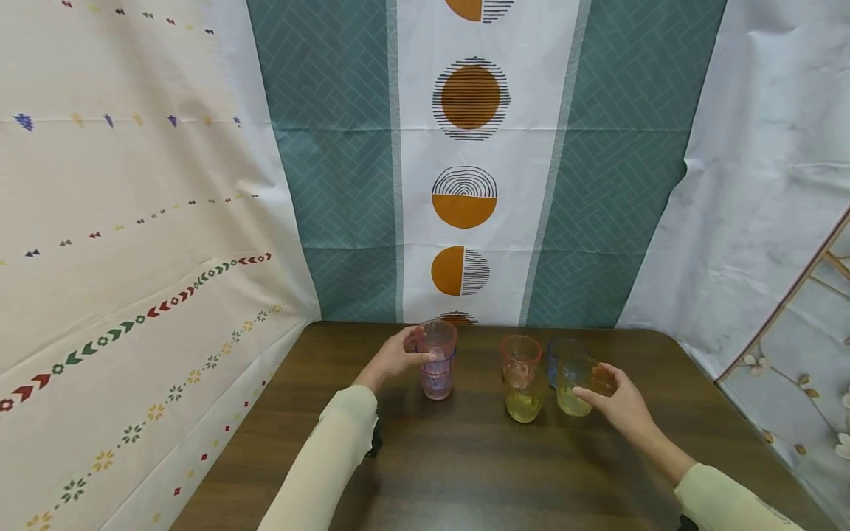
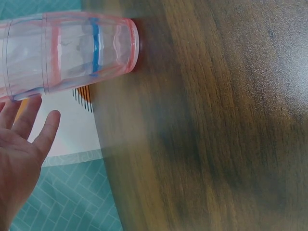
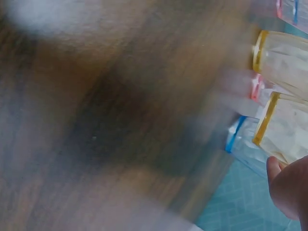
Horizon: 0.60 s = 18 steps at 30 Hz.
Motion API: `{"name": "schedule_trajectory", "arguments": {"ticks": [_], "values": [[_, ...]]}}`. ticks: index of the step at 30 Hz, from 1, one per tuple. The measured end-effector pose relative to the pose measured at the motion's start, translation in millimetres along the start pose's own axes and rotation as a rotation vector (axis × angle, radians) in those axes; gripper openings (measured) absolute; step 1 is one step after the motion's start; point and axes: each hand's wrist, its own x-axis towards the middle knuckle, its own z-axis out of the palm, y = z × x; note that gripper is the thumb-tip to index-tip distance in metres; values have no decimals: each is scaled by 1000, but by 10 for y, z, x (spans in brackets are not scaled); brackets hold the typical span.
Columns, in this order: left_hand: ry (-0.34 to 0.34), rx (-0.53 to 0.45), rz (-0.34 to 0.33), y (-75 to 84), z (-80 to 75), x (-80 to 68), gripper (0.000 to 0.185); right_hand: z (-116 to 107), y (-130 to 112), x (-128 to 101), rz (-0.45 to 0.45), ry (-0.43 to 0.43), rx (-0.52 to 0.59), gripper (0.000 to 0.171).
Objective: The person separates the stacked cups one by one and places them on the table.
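My left hand (image 1: 395, 359) grips the upper part of a stack of nested clear glasses (image 1: 437, 380) with pink and blue rims, thumb in front and fingers behind. In the left wrist view, the stack (image 2: 72, 55) lies across the top left, with coloured rings near its base. My right hand (image 1: 623, 405) holds a yellow-tinted glass (image 1: 571, 396) by its right side. Behind that glass is a blue-rimmed glass (image 1: 564, 346). Left of it stands another yellow glass (image 1: 523, 407), overlapping a pink-rimmed glass (image 1: 521, 348) in the head view.
The brown wooden table (image 1: 465, 464) carries all the glasses. A patterned cloth (image 1: 468, 258) hangs right behind its far edge. Cream fabric (image 1: 166, 295) hangs along the left side, and a pale curtain (image 1: 750, 184) along the right.
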Motion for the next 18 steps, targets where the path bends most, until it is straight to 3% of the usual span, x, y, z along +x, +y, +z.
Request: {"name": "schedule_trajectory", "arguments": {"ticks": [18], "values": [[-6, -20, -16, 11, 2, -3, 75, 74, 203, -58, 42, -53, -29, 100]]}}
